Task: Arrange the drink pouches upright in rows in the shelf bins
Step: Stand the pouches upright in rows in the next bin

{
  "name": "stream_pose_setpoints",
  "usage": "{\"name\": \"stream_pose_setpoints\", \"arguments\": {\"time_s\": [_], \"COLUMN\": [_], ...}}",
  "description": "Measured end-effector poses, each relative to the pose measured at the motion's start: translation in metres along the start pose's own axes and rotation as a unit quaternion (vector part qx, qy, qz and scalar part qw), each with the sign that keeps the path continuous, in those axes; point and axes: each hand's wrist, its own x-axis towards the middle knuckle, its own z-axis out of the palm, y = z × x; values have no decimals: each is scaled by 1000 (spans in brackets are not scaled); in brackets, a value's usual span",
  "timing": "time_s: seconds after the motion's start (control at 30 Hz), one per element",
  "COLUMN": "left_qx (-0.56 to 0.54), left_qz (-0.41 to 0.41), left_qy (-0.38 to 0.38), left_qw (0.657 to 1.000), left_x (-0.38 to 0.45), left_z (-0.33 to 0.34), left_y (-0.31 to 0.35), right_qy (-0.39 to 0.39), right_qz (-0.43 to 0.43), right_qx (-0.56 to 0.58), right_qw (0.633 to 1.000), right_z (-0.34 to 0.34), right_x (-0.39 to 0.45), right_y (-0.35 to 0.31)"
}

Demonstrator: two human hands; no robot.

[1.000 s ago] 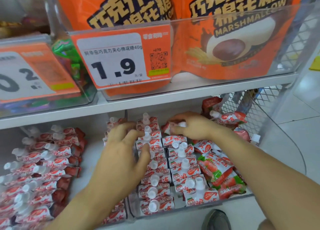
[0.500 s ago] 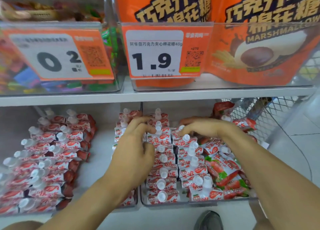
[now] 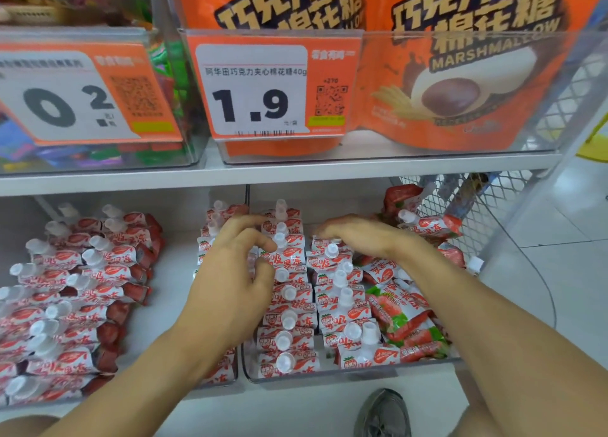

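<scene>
Red-and-white drink pouches with white caps stand upright in two rows (image 3: 284,318) in a clear bin (image 3: 329,375) on the lower shelf. My left hand (image 3: 237,278) reaches over the bin's left side, its curled fingers and thumb pinching a pouch (image 3: 286,255) in the left row. My right hand (image 3: 358,236) lies palm down at the back of the right row, fingers curled over a pouch (image 3: 324,244) there. Several pouches lie flat (image 3: 404,311) along the bin's right side. More lie loose at the back right (image 3: 427,222).
A neighbouring bin at the left holds leaning rows of the same pouches (image 3: 65,305). The upper shelf edge (image 3: 296,173) hangs close above my hands, carrying bins of marshmallow bags (image 3: 460,74) and price tags (image 3: 256,91). Wire mesh (image 3: 477,206) closes the right end. A shoe (image 3: 383,413) shows below.
My left hand's fingers have curled in toward the left row. My right hand has stayed at the back of the right row. The view has shifted left.
</scene>
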Motion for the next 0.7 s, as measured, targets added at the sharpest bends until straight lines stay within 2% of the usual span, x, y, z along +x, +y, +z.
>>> {"name": "stream_pose_setpoints", "arguments": {"time_s": [0.07, 0.17, 0.23, 0.3, 0.57, 0.63, 0.7], "left_qx": [6, 10, 7, 9, 24, 71, 136], "left_qz": [-3, -6, -7, -8, -3, 19, 50], "left_qy": [0, 2, 1, 1, -20, -40, -53], "left_qw": [1000, 1000, 1000, 1000, 999, 996, 988], "left_x": [1, 1, 0, 0, 1, 3, 6], "left_z": [0, 1, 1, 1, -1, -2, -4], "left_y": [0, 2, 2, 2, 0, -2, -1], "right_qy": [-4, 42, 57, 49, -10, 14, 79], "right_qz": [6, -6, 12, 32, 47, 22, -38], "right_qx": [75, 53, 83, 130, 159, 169, 170], "right_qw": [997, 998, 995, 990, 986, 985, 981], "right_z": [4, 9, 8, 7, 7, 5, -3], "right_x": [-1, 3, 2, 3, 11, 4, -8], "right_y": [3, 8, 9, 12, 23, 31, 39]}}
